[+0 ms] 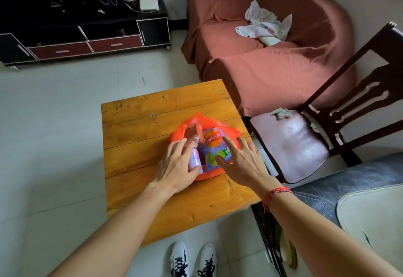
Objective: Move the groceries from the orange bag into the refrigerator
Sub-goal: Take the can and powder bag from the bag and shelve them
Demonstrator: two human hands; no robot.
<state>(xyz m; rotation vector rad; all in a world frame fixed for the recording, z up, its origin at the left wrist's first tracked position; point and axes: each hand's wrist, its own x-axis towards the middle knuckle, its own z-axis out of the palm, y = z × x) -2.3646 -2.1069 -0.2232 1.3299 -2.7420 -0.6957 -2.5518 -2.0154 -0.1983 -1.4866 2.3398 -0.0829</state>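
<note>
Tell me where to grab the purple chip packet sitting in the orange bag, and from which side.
Pinch the chip packet by its right edge, coming down from above on the right, probably with the right hand. It lies flat and face up in the open orange bag. A small bottle crowds its left edge, while the right edge looks freer.

Only one view, worn on the head of a person. Looks forward and steeply down, wide-angle, with lines bending toward the edges. Hangs near above the square orange-brown wooden table (152,106), with the left hand (174,167) and the right hand (243,163) close to the middle of the view. Takes in the white laced shoes (180,259) at the lower edge, the pink-covered sofa (272,73) and the low black cabinet (152,30) at the top.
</note>
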